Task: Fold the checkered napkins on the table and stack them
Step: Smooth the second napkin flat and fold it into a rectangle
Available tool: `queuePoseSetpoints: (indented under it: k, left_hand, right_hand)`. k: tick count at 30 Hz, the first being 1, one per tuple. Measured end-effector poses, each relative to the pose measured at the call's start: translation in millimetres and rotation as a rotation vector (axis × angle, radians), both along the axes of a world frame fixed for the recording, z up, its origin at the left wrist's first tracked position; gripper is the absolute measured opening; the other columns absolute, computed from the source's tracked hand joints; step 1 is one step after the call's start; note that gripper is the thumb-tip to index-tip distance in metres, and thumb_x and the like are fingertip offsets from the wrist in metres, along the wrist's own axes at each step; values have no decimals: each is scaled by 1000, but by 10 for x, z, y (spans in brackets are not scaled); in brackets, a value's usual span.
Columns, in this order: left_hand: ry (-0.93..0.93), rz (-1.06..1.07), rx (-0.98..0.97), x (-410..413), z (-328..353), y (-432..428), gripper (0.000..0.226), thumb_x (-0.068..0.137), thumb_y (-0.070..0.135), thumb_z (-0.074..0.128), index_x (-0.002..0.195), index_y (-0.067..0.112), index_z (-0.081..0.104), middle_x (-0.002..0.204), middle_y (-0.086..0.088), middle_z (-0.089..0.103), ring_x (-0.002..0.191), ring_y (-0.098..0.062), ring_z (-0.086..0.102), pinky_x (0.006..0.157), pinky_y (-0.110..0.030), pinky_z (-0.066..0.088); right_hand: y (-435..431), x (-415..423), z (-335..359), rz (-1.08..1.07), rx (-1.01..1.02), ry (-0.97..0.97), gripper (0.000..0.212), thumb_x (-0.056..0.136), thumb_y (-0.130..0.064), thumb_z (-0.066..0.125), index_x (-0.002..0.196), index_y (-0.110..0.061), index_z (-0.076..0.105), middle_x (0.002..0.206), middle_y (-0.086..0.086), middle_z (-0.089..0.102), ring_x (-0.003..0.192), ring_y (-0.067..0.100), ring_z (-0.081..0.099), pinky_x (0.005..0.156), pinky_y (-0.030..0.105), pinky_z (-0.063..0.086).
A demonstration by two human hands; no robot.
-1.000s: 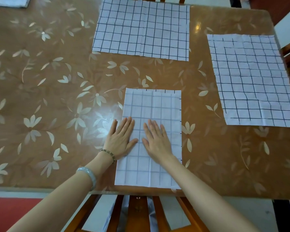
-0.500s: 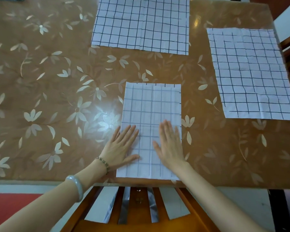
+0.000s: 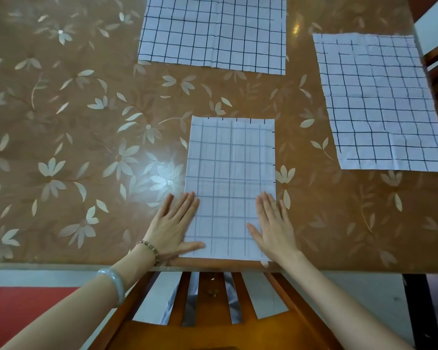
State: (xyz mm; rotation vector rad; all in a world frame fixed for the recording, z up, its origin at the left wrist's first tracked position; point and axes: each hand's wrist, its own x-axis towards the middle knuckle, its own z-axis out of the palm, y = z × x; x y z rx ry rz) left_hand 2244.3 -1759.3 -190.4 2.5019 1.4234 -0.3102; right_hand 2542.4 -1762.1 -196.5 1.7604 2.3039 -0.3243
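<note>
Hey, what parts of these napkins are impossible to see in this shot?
Head view, far napkin: its far edge is cut off by the top of the frame.
Head view, right napkin: its near right corner runs past the right edge.
Head view, folded napkin: near corners partly covered by the left hand and right hand; layer count not visible from above.

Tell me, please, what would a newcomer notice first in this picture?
First come the two flat hands: the left hand and the right hand press the near left and right sides of a folded checkered napkin, close to the near edge of the table. Next come two unfolded ones, spread flat: the far napkin at the top middle and the right napkin by the right edge.
</note>
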Motion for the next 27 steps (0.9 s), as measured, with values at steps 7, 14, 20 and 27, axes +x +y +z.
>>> queuePoseSetpoints:
  k: [7,14,20,27]
  left_hand:
    - [-95,150,95,42,168,545,92,89,73,12,152,6,11,160,-9,8,148,-19,2,118,-49,0]
    - [-86,240,166,623,137,1719,73,94,51,-3,151,7,8,160,-7,9,148,-17,4,118,-45,-11]
    - [-64,296,184,732,-78,1944,71,94,48,7,151,6,9,160,-8,9,148,-17,3,118,-45,-10]
    - [-122,438,116,575,-110,1911,81,92,66,9,152,13,-3,160,-1,-6,147,-14,-11,117,-45,-13]
  right_hand:
    - [510,-76,229,-121,79,210,64,100,-49,7,152,-12,-3,159,8,-9,147,18,-13,118,36,-10]
    - [1677,-680,225,-155,132,326,64,94,-36,11,152,-9,9,160,12,2,148,22,-4,120,38,-5]
    - [2045,-726,-35,-38,88,175,60,101,-42,12,152,-12,6,160,10,4,148,22,-2,119,41,-5]
    - [2037,-313,-85,-53,113,77,72,92,-54,-1,152,-13,1,160,6,-2,148,18,-6,118,40,-8]
